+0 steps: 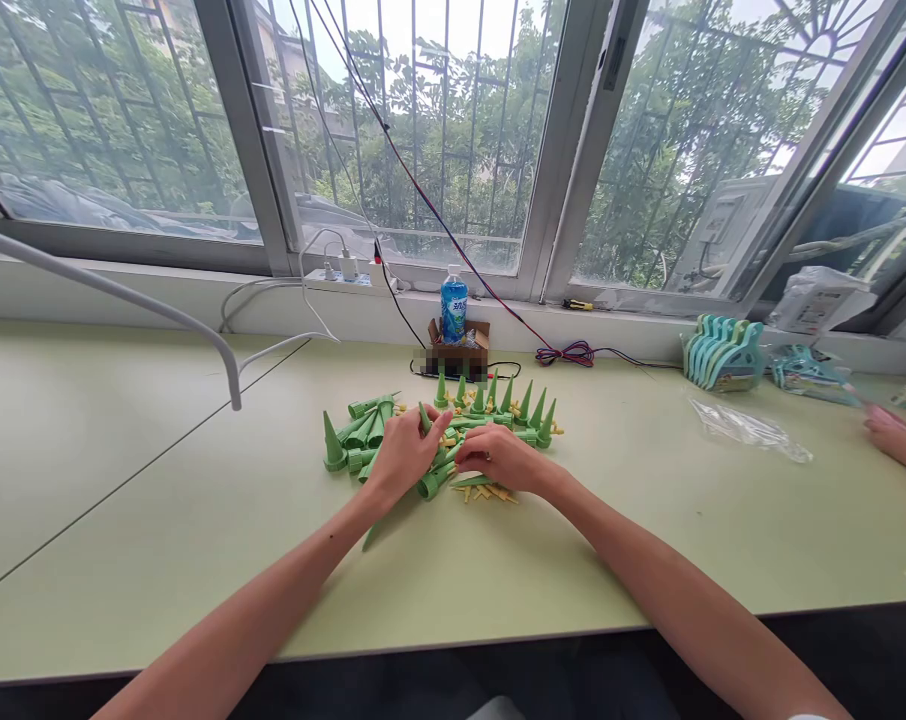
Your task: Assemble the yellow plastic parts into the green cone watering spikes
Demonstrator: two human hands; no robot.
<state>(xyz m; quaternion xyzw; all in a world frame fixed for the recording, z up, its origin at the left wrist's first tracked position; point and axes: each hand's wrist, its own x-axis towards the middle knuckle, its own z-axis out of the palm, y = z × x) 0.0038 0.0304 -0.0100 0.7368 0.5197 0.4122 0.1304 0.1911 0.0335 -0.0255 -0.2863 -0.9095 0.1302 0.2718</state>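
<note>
My left hand (406, 452) is closed on a green plastic spike (424, 418), whose pointed end shows above the fingers. Close beside it, my right hand (504, 458) has its fingers curled together over the pile; what they hold is hidden. Under and around both hands lie loose green cone-shaped spikes (363, 430) with ribbed caps. Behind them, several spikes (524, 402) stand upright in a curved row, with small yellow pieces among them. More yellow branched pieces (487, 493) lie just in front of my right hand.
A blue liquid bottle (454, 308) stands in a small cardboard box (472, 355) by the window. Cables (565, 353) trail behind. To the right are mint-coloured hangers (723, 352), a clear plastic bag (749, 428) and another person's hand (899, 435). A white curved bar (160, 305) juts in from the left.
</note>
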